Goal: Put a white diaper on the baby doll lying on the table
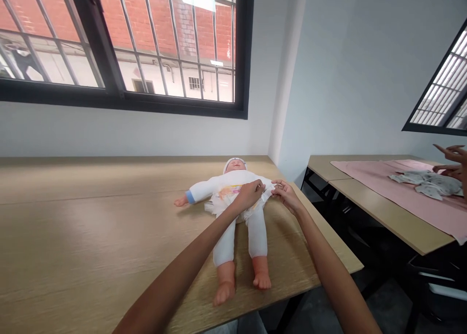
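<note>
A baby doll lies on its back on the wooden table, its head towards the wall and its feet towards me. It has a white cap, a white outfit with a blue cuff and bare feet. Around its hips is a white diaper with an orange and pink print. My left hand rests over the diaper's front, its fingers closed at the right side. Just beside it, my right hand pinches the diaper's right edge. The doll's arm on that side is hidden behind my hands.
The wooden table runs along the wall below a barred window. To the right, across a gap, another table bears a pink cloth and grey-white clothing. Another person's hands are above that clothing.
</note>
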`<state>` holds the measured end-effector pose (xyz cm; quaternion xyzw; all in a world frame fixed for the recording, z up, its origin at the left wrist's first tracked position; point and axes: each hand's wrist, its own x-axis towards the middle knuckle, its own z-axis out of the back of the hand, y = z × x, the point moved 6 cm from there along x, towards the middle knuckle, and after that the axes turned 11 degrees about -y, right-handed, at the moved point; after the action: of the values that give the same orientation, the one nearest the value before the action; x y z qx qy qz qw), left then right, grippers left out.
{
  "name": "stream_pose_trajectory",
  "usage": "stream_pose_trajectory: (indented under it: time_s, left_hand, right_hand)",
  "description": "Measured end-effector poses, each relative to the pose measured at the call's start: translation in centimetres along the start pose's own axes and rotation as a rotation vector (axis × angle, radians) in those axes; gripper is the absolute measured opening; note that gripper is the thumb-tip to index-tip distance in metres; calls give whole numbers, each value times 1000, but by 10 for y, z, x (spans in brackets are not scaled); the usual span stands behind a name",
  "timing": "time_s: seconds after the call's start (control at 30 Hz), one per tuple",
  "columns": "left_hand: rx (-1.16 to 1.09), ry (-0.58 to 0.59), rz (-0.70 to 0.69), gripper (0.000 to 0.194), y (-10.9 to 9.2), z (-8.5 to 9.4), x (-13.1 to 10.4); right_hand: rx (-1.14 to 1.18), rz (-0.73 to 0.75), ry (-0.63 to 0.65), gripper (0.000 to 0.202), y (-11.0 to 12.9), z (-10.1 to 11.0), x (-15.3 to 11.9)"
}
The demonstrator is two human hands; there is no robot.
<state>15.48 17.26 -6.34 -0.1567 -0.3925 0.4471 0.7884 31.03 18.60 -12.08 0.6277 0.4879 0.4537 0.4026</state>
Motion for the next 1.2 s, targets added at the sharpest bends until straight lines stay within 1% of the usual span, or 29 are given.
stream_pose_trajectory:
  time_s: [0.17,0.3,0.53,0.67,0.83,0.93,1.03,1.2]
  left_hand:
    - [3,36,-46,11,-3,-1,0]
    - [-15,23,-47,16,-7,3,-3]
    - [15,34,-53,15,-13,6,-4]
    - [22,38,-29,15,-13,7,-5]
    - [81,37,-33,19,-14,7,-4]
    - [50,39,-38,17,-13,7,-4]
    - [2,37,-60,21,-12,6,-3]
    - [-6,41,-57,18,-8,6,-2]
  right_hand:
    - [-1,11,9,42,6,-4,-4]
    - [-19,21,3,42,9,-5,-6]
    - [-25,44,29,38,12,-8,-8]
    - [-29,30,27,40,11,-8,-7]
    - [-9,23,37,40,11,-8,-7]
    - [-21,24,64,42,12,-10,-9]
    - [-43,31,83,43,11,-11,-8]
    - [-59,44,83,44,9,-9,-7]
